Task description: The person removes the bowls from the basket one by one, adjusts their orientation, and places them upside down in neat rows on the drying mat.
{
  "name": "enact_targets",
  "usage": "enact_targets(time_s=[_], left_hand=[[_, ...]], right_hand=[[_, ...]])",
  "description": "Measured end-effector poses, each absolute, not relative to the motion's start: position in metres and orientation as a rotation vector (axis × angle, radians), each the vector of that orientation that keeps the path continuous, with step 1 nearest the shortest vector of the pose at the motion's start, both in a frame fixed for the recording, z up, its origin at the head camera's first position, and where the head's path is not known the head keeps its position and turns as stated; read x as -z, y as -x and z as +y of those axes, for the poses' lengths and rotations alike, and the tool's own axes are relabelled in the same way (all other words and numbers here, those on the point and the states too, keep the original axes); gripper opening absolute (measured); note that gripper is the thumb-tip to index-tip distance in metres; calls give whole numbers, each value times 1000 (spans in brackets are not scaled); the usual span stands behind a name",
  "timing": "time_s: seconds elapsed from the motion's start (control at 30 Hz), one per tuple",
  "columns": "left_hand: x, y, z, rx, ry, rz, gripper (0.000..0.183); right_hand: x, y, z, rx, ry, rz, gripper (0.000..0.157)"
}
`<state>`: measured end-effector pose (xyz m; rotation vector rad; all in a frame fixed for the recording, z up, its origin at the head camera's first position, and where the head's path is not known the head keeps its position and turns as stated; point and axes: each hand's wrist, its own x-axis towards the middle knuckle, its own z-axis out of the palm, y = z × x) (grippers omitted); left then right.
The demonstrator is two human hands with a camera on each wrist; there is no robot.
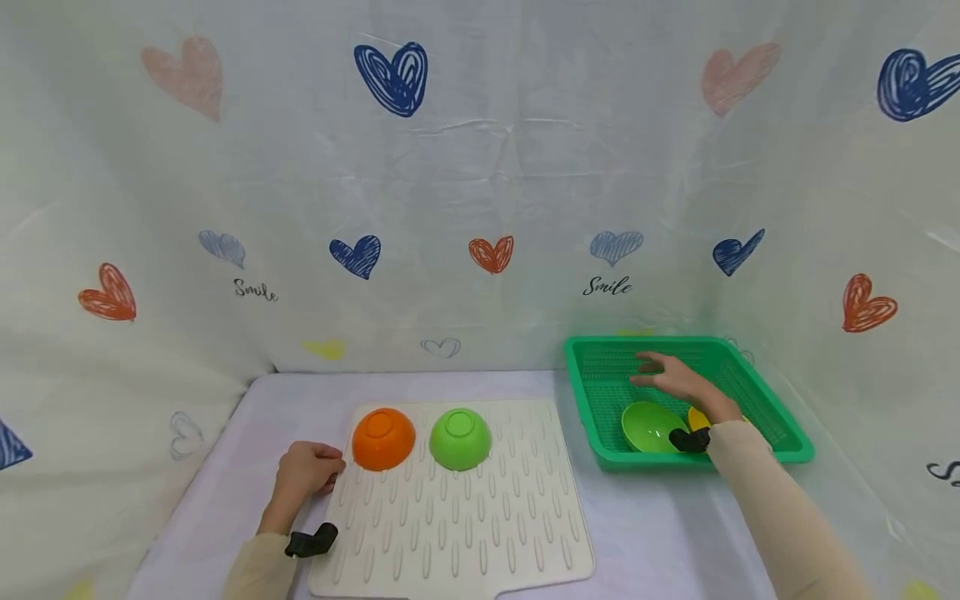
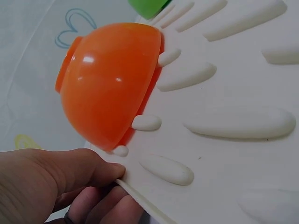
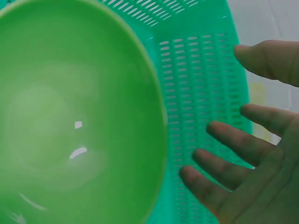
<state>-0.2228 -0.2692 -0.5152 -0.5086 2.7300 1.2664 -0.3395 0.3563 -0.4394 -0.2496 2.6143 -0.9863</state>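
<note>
My left hand (image 1: pixel 302 477) pinches the left edge of a white ridged draining board (image 1: pixel 457 533) between thumb and fingers. Close by that grip, an orange bowl (image 2: pixel 110 79) lies upside down on the board. To its right an inverted light green bowl (image 1: pixel 461 439) rests on the same ridges. My right hand (image 1: pixel 675 380) is over a green slotted basket (image 1: pixel 588 433), fingers spread and holding nothing. Beside those fingers, a green bowl (image 3: pixel 79 107) sits in the basket with its hollow side showing. Something yellow (image 1: pixel 697 418) in there is mostly hidden behind my wrist.
The basket stands at the back right of the white-covered table (image 1: pixel 630 533). Behind it hangs a pale curtain (image 1: pixel 450 183) printed with hearts, which also closes off both sides. A spout-like lip (image 1: pixel 450 596) juts from the board's near edge.
</note>
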Motion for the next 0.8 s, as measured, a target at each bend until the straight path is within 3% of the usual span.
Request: enact_targets(time_s=[0.2,0.8], left_hand=[[515,226,-269,-1267,498,2737,21],[518,220,-269,-1298,528,2701,23]], right_hand=[[448,334,360,987,229,2473,75],[451,332,355,801,247,2401,40]])
